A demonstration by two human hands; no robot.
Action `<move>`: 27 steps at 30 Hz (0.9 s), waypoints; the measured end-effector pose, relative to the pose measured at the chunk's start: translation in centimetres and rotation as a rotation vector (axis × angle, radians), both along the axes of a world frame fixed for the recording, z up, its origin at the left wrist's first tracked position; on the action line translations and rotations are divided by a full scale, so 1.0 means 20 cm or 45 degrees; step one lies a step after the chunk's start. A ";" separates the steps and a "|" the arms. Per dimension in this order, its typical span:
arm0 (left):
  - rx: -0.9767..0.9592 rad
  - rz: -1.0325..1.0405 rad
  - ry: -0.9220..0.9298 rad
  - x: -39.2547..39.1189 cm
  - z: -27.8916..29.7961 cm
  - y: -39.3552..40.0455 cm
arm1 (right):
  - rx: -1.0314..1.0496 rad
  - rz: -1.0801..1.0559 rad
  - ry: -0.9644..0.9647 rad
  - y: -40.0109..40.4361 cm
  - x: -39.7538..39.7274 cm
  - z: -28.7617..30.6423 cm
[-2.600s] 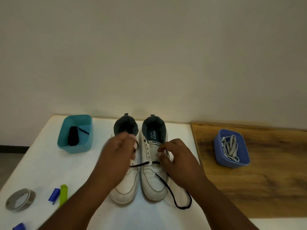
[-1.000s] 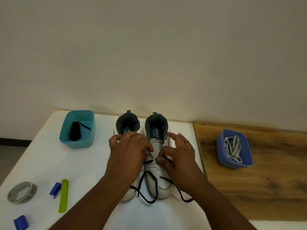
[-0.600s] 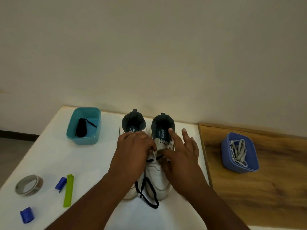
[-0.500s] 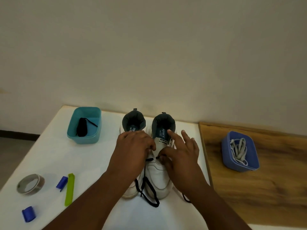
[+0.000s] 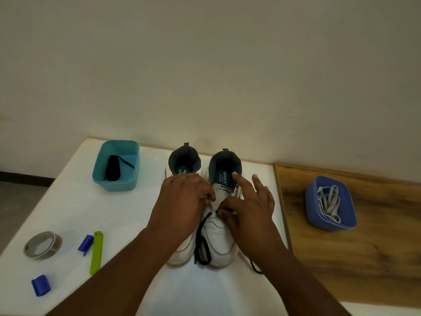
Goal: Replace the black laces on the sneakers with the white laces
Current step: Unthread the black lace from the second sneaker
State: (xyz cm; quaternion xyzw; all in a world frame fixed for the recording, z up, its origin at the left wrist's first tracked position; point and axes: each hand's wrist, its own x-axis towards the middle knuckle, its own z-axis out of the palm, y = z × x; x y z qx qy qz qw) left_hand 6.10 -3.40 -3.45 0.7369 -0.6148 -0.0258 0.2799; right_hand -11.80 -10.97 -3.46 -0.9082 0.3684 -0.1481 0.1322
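Observation:
Two white sneakers stand side by side, toes toward me: the left sneaker [image 5: 182, 249] and the right sneaker [image 5: 218, 240]. A black lace [image 5: 201, 242] hangs loose from the right sneaker's lowest eyelets down over its toe. My left hand [image 5: 182, 201] lies over the left sneaker, its fingertips pinching the edge of the right sneaker's eyelet row. My right hand [image 5: 248, 208] pinches the black lace at the lower eyelets with thumb and a finger, the other fingers spread. White laces [image 5: 329, 201] lie in a blue tub [image 5: 312, 208] at the right.
A teal tub [image 5: 100, 176] at the back left holds a bundled black lace [image 5: 112, 167]. On the white table [image 5: 68, 213] lie a tape roll [image 5: 43, 245], a green clip [image 5: 96, 252] and two small blue pieces [image 5: 41, 285]. A wooden surface [image 5: 364, 258] adjoins on the right.
More of the black lace has come out of the right sneaker's eyelets and now hangs over the toe. Both hands have moved down toward the lowest eyelets.

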 end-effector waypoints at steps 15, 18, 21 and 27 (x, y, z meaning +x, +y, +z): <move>-0.019 -0.020 0.002 -0.01 0.00 0.00 | -0.066 0.016 0.096 0.03 0.03 0.01; -0.051 -0.044 0.044 -0.01 0.00 0.00 | -0.221 -0.334 -0.040 -0.12 -0.07 0.11; -0.074 -0.036 0.071 0.01 0.00 0.00 | -0.242 -0.410 -0.190 -0.19 -0.13 0.19; -0.015 -0.046 0.051 -0.01 0.03 0.00 | -0.007 0.138 0.145 -0.02 -0.02 0.00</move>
